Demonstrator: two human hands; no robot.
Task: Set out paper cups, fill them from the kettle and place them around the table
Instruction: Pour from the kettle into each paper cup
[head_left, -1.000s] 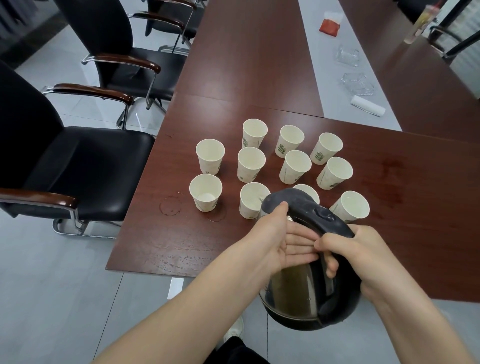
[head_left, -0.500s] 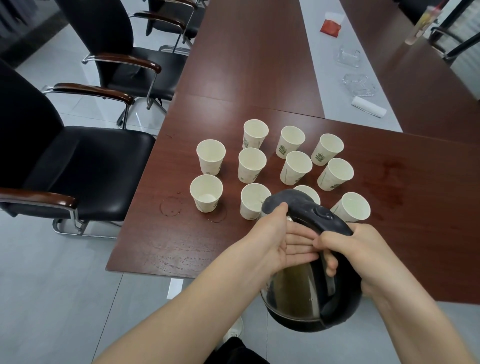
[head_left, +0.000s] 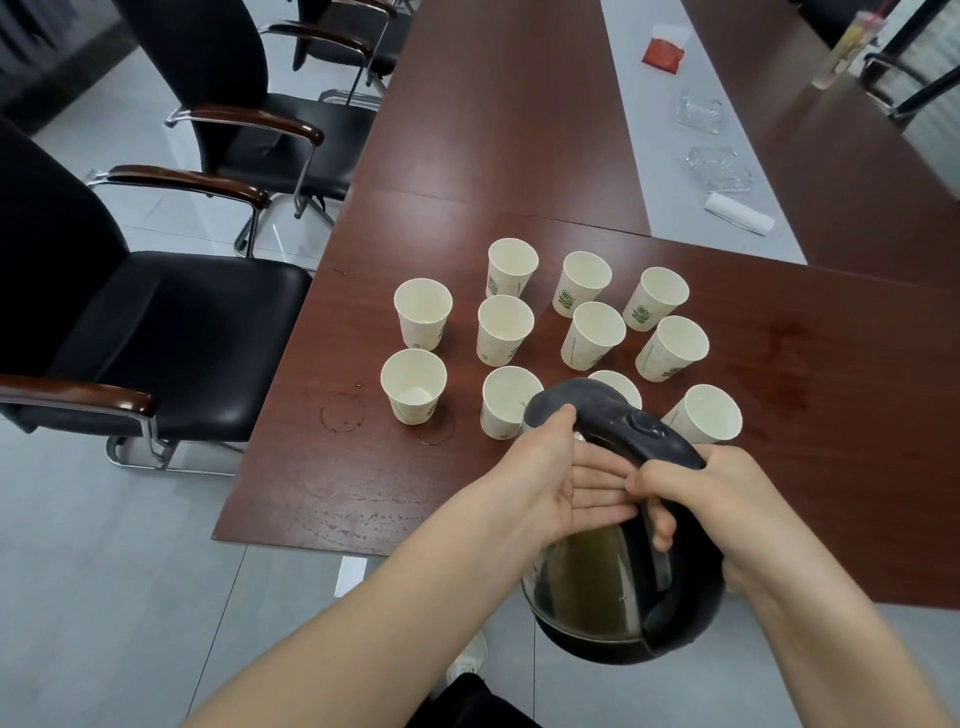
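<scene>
On the table (head_left: 519, 130), cups (head_left: 504, 338) are standing empty; the right hand (head_left: 727, 509) is gripping the kettle (head_left: 587, 587), the flat-fingered left hand (head_left: 561, 483) steadying it, the pour likely needing more tilt.

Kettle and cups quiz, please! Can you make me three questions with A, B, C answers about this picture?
1. Where is the kettle? A: on the black chair. B: held over the near edge of the table. C: on the floor.
2. How many paper cups stand on the table? A: six. B: eleven. C: fifteen.
3. What is the right hand doing? A: gripping the kettle's handle. B: lying flat on the table. C: lifting a cup.
Answers: 1 B, it hangs tilted there, with the left hand against its side. 2 B, there are rows of three, four and four. 3 A, its fingers curl round the handle.
</scene>
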